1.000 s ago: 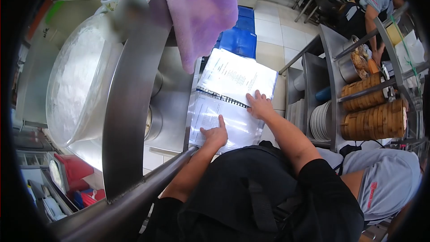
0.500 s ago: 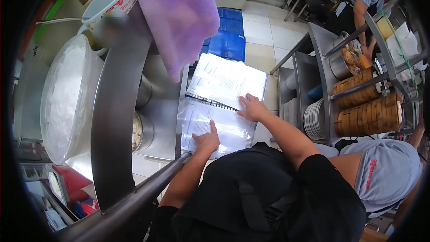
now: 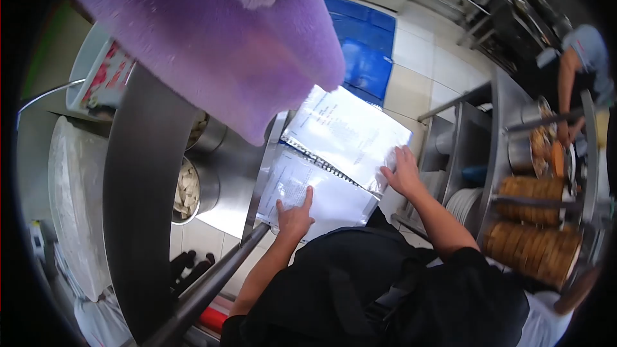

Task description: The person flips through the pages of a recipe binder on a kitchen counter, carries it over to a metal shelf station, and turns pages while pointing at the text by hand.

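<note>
A ring-bound binder (image 3: pixel 344 135) lies open in front of me, with printed sheets in shiny clear sleeves. Its black rings run between the upper and lower pages. On the lower page rests my left hand (image 3: pixel 295 220), index finger and thumb stretched out over the text and the other fingers curled. My right hand (image 3: pixel 405 173) lies at the right edge of the upper page, fingers and thumb spread on the sleeve. Glare hides much of the print.
A purple cloth (image 3: pixel 225 51) hangs close above the binder. To the left are a curved steel shelf edge (image 3: pixel 144 186) and a pot of pale pieces (image 3: pixel 186 193). Bamboo steamers (image 3: pixel 533 250) and stacked plates (image 3: pixel 464 207) stand right. A co-worker (image 3: pixel 585 58) reaches toward a food pot.
My right hand has moved from near the rings to the right edge of the upper page. My left hand stays on the lower page. The view has shifted, and the purple cloth looms larger.
</note>
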### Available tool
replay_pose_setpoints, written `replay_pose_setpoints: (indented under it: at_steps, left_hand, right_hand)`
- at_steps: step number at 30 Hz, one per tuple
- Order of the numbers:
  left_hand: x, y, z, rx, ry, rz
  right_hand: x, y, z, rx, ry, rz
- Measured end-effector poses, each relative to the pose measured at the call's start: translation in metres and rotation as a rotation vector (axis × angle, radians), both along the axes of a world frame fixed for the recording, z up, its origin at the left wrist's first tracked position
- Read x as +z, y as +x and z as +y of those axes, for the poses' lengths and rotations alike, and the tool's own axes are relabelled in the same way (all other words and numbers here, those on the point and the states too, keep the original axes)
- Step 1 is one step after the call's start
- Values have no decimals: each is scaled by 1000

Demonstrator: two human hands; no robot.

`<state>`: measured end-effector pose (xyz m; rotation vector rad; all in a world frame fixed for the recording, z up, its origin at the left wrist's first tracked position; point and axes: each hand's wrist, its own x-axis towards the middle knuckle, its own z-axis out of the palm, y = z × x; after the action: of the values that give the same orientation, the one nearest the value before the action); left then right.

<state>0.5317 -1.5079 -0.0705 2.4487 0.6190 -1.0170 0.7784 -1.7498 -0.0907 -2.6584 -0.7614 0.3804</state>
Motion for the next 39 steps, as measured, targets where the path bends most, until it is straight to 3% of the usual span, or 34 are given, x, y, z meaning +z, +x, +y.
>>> replay_pose_setpoints:
  at_steps: [4,8,14,20,29,33,34,39]
  left_hand:
    - [-4,-1,-5,18,30,9]
    - [10,6,-21,124,104,62]
    - [-10,15,-37,281,135,215]
    - [-6,20,-60,354,321,120]
    - [26,35,-73,664,173,195]
    - [6,2,-93,967,179,-143]
    - [4,-4,-108,939,372,-226]
    - [-26,-38,-166,1386,295,-318]
  right_hand:
    - [-3,-1,-24,-5,159,7]
    - [10,12,-29,61,75,54]
    - [-4,78,-2,326,74,-123]
    - [-23,106,21,496,77,-112]
    - [-39,110,18,505,75,-97]
    - [-26,120,23,428,-13,16]
    - [-22,122,25,404,-40,57]
    - [-24,155,30,319,18,239]
